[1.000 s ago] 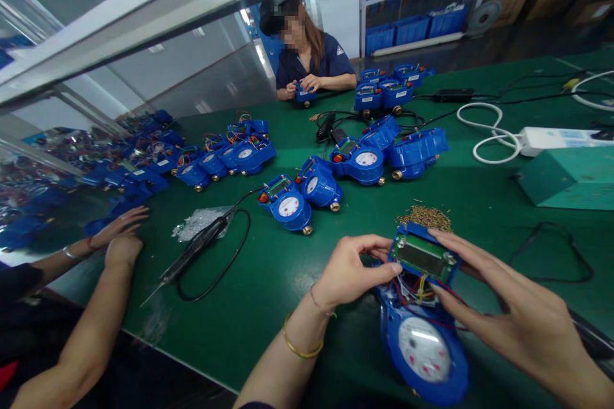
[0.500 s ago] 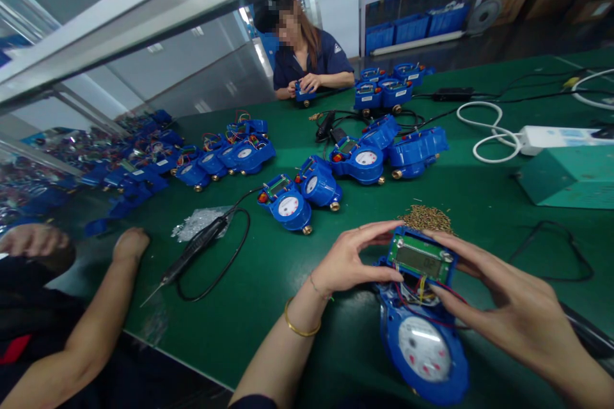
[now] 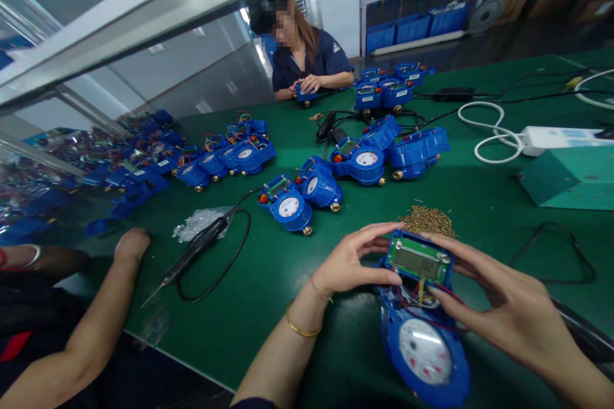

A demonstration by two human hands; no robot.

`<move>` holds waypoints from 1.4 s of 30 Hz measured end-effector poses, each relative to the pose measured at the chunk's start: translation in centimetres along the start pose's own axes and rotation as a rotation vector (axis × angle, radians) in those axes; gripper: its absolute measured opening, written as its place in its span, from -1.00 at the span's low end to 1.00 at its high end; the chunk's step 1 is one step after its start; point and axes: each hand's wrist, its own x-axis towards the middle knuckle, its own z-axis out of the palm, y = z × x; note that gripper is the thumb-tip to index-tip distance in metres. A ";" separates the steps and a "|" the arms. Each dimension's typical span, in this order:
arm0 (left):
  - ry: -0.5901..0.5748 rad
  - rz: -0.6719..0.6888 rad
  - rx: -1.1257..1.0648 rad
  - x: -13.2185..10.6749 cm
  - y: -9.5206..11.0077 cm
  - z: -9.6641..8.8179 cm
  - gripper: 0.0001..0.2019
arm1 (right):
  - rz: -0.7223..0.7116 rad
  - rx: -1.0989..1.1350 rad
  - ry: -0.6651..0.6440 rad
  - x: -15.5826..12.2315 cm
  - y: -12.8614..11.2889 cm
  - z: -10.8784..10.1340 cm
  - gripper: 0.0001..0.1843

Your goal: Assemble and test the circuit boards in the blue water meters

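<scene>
We list one green bench [image 3: 283, 281], spread beneath and beyond our left hand [image 3: 345, 262] and right hand [image 3: 503, 294]. One co-worker [image 3: 333, 61], in dark blue, far beyond the left hand, fingers on a small blue unit [image 3: 304, 95]. One bare forearm [image 3: 103, 310] of another co-worker, well to the left of the left hand. One green box [image 3: 575, 179], beyond the right hand and to its right. One blue meter [image 3: 425, 351], white dial facing up, between our hands and extending toward us; both hands grip its tilted display housing [image 3: 417, 246], the left at one side, thumb in front, the right along the opposite side, thumb at the lower edge. One corded black screwdriver [image 3: 196, 243], left of the left hand. Two further meters [image 3: 288, 208], side by side, beyond the left hand and to its left. One clear bag [image 3: 201, 223] of small transparent parts, beside the screwdriver. One pile of brass-coloured screws [image 3: 426, 220], just beyond and between the hands. One grey screen [image 3: 415, 263], set in the housing, digits at its right. Several thin coloured wires [image 3: 417, 294], between both thumbs.
</scene>
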 end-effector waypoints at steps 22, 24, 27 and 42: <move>-0.058 0.077 -0.025 -0.2 -0.1 -0.2 -0.40 | -0.072 -0.136 0.021 0.0 -0.5 -0.3 -0.50; -0.055 0.108 -0.023 -0.1 -0.4 -0.2 -0.42 | -0.080 -0.137 0.022 0.1 -0.5 -0.3 -0.51; -0.053 0.136 -0.024 0.0 -0.5 -0.2 -0.43 | -0.085 -0.119 0.024 0.2 -0.5 -0.2 -0.50; -0.086 0.215 0.052 0.4 -0.5 -0.4 -0.42 | -0.096 -0.111 0.047 0.2 -0.5 -0.1 -0.49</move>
